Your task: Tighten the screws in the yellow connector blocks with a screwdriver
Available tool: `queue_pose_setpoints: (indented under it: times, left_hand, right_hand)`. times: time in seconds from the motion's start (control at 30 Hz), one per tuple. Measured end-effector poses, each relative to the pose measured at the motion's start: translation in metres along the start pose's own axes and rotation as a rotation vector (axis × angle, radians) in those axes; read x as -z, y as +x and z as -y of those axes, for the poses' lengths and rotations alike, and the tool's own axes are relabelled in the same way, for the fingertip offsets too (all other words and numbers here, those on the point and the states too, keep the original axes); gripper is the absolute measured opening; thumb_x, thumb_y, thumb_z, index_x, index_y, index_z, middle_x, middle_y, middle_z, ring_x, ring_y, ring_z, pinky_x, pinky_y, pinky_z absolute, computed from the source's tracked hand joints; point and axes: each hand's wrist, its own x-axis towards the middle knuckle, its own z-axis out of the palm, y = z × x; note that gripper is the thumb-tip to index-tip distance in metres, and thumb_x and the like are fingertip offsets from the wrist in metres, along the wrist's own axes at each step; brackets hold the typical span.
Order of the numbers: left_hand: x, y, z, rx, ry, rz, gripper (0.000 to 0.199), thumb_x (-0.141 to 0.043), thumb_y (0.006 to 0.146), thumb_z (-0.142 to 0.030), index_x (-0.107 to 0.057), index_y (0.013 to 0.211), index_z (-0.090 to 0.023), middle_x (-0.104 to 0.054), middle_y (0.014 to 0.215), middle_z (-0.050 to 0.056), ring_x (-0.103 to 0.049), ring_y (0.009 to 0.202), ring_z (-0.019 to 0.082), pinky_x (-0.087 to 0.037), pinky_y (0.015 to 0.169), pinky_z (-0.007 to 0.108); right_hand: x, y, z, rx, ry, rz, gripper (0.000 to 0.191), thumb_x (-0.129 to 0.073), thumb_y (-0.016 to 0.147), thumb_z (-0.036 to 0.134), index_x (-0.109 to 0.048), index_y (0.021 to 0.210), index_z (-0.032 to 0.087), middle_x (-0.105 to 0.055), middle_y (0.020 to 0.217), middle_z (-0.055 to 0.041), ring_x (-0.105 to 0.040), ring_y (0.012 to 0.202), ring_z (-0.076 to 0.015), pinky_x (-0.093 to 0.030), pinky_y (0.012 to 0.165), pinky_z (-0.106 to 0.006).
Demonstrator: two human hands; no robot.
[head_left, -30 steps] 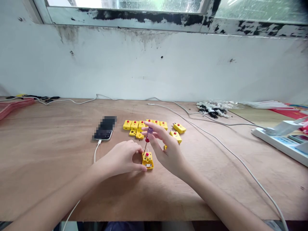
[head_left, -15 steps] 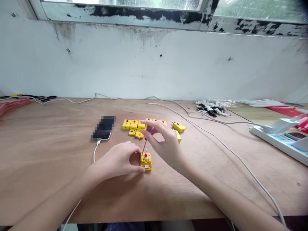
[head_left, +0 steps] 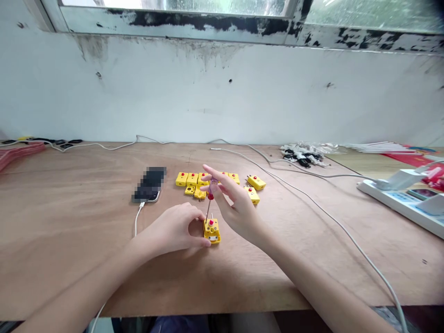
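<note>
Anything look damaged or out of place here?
Window frame: worn, patchy black areas. Wall beneath: dark stains. Two yellow connectors lie askew on the right, apart from the row of others.

The bare left forearm (head_left: 104, 275) slants in from the lower left, and the left hand (head_left: 180, 226) sits low with its back upward, thumb and forefinger bowed into a rounded C, their tips gripping. The bare right forearm (head_left: 308, 275) rises from the lower right to the right hand (head_left: 237, 201), held higher, its fingers stretched leftward, the uppermost nearly straight, with the thumb below them in a light pinch.
</note>
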Motion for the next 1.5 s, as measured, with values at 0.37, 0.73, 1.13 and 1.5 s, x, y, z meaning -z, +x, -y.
queue_pose_setpoints:
  times: [0.37, 0.73, 1.13, 1.5]
  left_hand:
    - [-0.001, 0.004, -0.004, 0.043, -0.023, -0.002, 0.031, -0.072, 0.067, -0.043, -0.067, 0.089, -0.021, -0.066, 0.088, 0.003, -0.06, 0.08, 0.023, -0.043, 0.068, 0.031]
    - [-0.001, 0.005, -0.008, 0.022, -0.041, 0.017, 0.023, -0.069, 0.071, -0.038, -0.064, 0.084, -0.019, -0.064, 0.084, 0.003, -0.057, 0.077, 0.021, -0.041, 0.065, 0.029]
    - [-0.005, 0.004, -0.004, 0.007, -0.057, -0.022, 0.027, -0.07, 0.069, -0.036, -0.065, 0.089, -0.019, -0.064, 0.09, 0.004, -0.057, 0.082, 0.023, -0.042, 0.069, 0.031]
    - [-0.004, 0.003, -0.007, 0.026, -0.048, -0.015, 0.026, -0.069, 0.069, -0.035, -0.065, 0.089, -0.019, -0.064, 0.089, 0.003, -0.058, 0.082, 0.023, -0.042, 0.069, 0.032]
  right_hand:
    - [-0.003, 0.001, 0.002, -0.046, 0.081, -0.005, 0.033, -0.043, 0.093, 0.019, -0.056, 0.122, 0.026, -0.069, 0.099, -0.003, -0.065, 0.086, -0.0135, -0.056, 0.074, -0.029]
    - [-0.002, -0.002, 0.004, -0.015, 0.04, -0.042, 0.029, -0.044, 0.092, 0.017, -0.058, 0.115, 0.026, -0.068, 0.108, -0.0034, -0.065, 0.087, -0.0135, -0.055, 0.075, -0.029]
    - [0.004, 0.0, 0.006, 0.021, -0.099, -0.033, 0.028, -0.047, 0.091, 0.015, -0.059, 0.115, 0.023, -0.069, 0.1, -0.0029, -0.063, 0.089, -0.0141, -0.052, 0.079, -0.03]
    - [0.005, -0.001, 0.002, 0.015, -0.059, 0.032, 0.033, -0.041, 0.093, 0.014, -0.054, 0.121, 0.023, -0.067, 0.113, -0.0031, -0.062, 0.097, -0.0123, -0.052, 0.082, -0.027]
